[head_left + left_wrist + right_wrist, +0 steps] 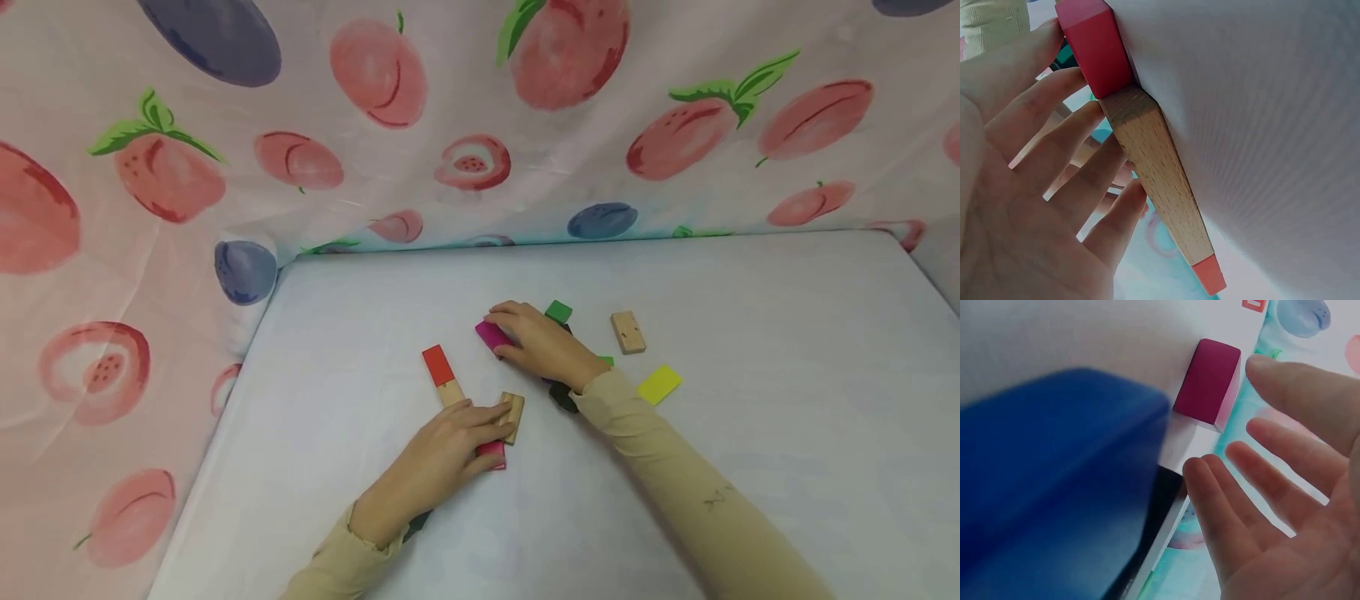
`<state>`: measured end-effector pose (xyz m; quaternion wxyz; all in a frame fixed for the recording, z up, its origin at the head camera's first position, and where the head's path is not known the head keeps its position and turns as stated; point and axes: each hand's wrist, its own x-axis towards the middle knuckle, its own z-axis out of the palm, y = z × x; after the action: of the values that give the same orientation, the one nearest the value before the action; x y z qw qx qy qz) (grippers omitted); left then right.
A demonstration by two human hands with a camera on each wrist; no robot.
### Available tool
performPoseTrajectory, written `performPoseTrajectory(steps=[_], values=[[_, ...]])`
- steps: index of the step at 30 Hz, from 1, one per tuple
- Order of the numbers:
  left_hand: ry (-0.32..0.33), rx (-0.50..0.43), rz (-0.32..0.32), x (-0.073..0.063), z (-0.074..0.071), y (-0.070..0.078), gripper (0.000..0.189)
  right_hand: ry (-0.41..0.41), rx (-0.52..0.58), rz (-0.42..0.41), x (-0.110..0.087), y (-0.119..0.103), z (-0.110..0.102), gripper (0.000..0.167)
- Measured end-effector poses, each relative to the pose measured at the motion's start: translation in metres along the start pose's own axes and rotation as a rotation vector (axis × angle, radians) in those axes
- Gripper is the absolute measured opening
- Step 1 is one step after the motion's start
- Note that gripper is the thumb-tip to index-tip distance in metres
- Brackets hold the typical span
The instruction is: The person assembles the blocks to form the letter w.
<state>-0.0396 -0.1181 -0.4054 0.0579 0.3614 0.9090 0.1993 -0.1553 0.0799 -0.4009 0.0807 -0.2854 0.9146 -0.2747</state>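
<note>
My left hand [442, 454] lies palm down over a row of blocks, its fingers fairly straight. Its fingertips touch a wooden block [516, 408] and a pinkish-red block [491, 454]. In the left wrist view those fingers rest along the side of the row, against a red block [1097, 50] and bare wood [1160, 175]. A red block [438, 364] with a wooden one [451, 392] at its end extends beyond the knuckles. Farther right, my right hand [551, 342] reaches over a magenta block [491, 336]. Its thumb and fingers are spread beside the block in the right wrist view.
Around the right wrist lie a green block [558, 312], a black block [562, 397] and a blue block [1054, 481], partly hidden. A wooden block [628, 332] and a yellow block [660, 384] lie farther right. Fruit-patterned cloth [465, 100] hangs behind the white table [787, 400].
</note>
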Motion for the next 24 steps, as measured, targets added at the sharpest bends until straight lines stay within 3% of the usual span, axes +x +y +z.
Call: performPoseTrajectory(steps=[10,24], values=[[-0.002,-0.007,-0.002,-0.0001,0.0007,-0.0007,0.041,-0.048,0.015,0.016,0.0046,-0.0010,0.0012,0.045],[-0.013,-0.022,-0.016,-0.0003,0.0005,-0.0009,0.042,-0.038,0.088,0.083,0.0052,-0.0014,0.0014,0.048]])
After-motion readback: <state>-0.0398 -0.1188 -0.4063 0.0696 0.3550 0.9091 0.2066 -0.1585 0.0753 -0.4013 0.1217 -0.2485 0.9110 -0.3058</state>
